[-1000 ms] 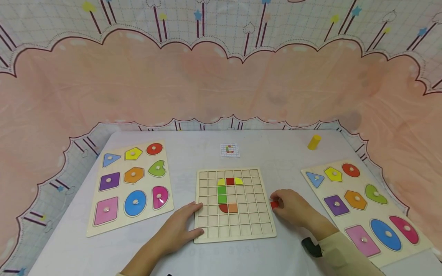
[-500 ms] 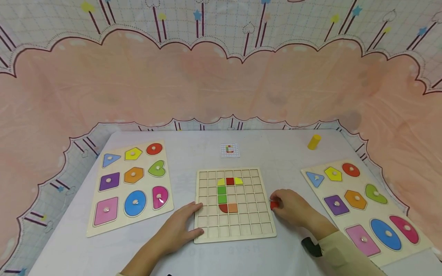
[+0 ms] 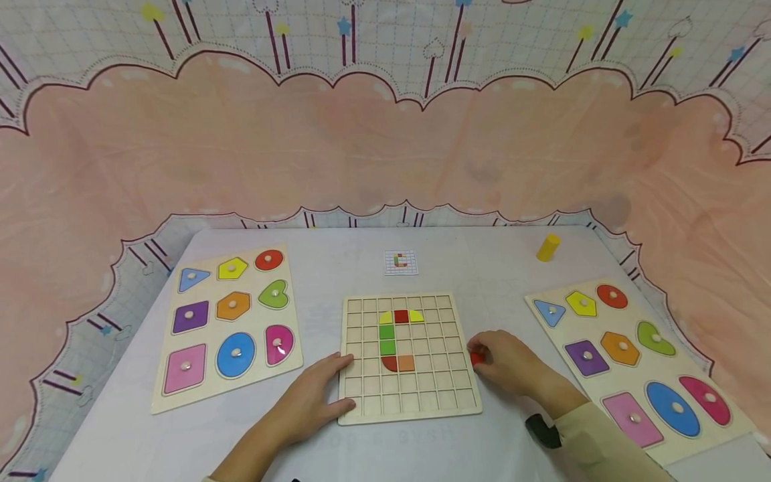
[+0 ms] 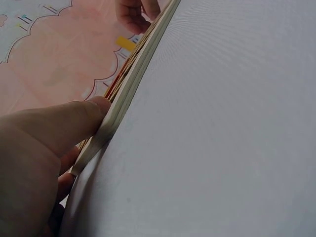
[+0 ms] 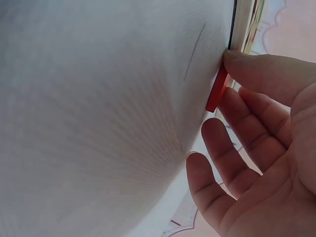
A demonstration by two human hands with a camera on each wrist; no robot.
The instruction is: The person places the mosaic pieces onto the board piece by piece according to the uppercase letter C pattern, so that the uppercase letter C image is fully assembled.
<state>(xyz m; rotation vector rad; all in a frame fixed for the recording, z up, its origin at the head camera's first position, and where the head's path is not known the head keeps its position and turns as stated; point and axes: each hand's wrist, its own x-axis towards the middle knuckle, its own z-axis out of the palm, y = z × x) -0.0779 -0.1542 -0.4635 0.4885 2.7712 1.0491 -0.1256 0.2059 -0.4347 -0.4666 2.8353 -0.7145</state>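
The left hand [image 3: 313, 399] is resting flat, fingers relaxed, against the near-left edge of the grid board [image 3: 409, 402], bracing it. Just off the board's right edge, the right hand [image 3: 508, 361] is pinching a small red tile [image 3: 476, 359] lying flat on the table, so the right hand is nearer to it.

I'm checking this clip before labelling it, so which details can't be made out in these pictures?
- Red piece: its shape; in the head view the right hand covers most of it, and the right wrist view shows it edge-on.
- Pattern card: too small in the head view to read.
- Grid board: the left wrist view shows only its edge.
- Left hand: the fingers under its palm are hidden in the head view.
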